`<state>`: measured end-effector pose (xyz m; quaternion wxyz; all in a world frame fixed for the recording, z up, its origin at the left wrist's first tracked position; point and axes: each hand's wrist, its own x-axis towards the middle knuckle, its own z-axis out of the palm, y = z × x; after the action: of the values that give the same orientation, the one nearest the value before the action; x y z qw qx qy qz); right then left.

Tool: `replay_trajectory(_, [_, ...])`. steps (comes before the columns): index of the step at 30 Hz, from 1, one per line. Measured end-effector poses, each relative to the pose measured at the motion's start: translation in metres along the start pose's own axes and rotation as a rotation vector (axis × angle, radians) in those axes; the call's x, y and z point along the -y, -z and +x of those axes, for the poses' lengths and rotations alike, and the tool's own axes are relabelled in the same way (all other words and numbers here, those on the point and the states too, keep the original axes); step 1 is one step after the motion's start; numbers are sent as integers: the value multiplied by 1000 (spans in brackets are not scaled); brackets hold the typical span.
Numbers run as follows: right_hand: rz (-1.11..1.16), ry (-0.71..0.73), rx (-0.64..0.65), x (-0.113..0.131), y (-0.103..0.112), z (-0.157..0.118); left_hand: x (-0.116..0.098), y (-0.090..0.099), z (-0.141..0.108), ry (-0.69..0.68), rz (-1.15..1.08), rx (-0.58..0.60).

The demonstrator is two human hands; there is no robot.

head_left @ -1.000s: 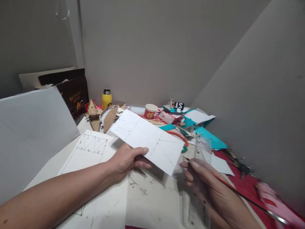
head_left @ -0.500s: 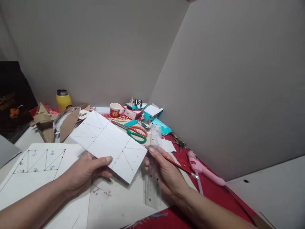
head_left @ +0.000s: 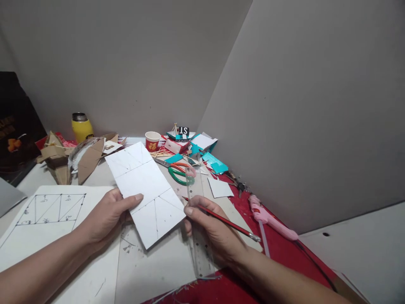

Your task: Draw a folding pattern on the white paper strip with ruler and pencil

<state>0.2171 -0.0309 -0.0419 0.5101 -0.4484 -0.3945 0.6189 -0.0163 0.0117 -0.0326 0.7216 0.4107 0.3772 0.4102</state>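
My left hand [head_left: 109, 215] grips the left edge of a white card [head_left: 144, 181], thumb on top and fingers beneath. Pencil lines cross the card near both ends. In my right hand [head_left: 215, 228] are a red and black pencil [head_left: 226, 221] and a clear plastic ruler [head_left: 201, 255], its lower end pointing down toward me. The fingertips of that hand are at the card's right corner; whether they pinch it I cannot tell. Under my left forearm lies a paper sheet [head_left: 95, 261] with a drawn, lettered pattern of triangles.
Behind the card lie scissors [head_left: 179, 173] with orange and green handles, a red paper cup [head_left: 152, 141] and teal scraps [head_left: 215, 162]. A yellow bottle [head_left: 81, 127] and cardboard pieces [head_left: 90, 162] stand back left. A pink glue gun [head_left: 274, 223] rests on the red cloth [head_left: 281, 261] at right.
The white card has turned clockwise, so its long side now stands more upright. The ruler and pencil have shifted slightly with my right hand, and both hands keep their holds.
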Motion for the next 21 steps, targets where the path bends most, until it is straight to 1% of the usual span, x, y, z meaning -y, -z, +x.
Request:
replay_trajectory(8, [-87, -60, 118, -2, -5, -4, 4, -3, -6, 34, -26, 23])
replay_trajectory(12, [-111, -91, 180, -3, -5, -6, 6, -2, -6, 21, -46, 49])
replay_trajectory(16, [-123, -109, 193, -3, -3, -7, 6, -4, -6, 21, -59, 62])
replay_trajectory(21, [-137, -106, 171, -2, -4, -7, 8, -6, -8, 27, -72, 103])
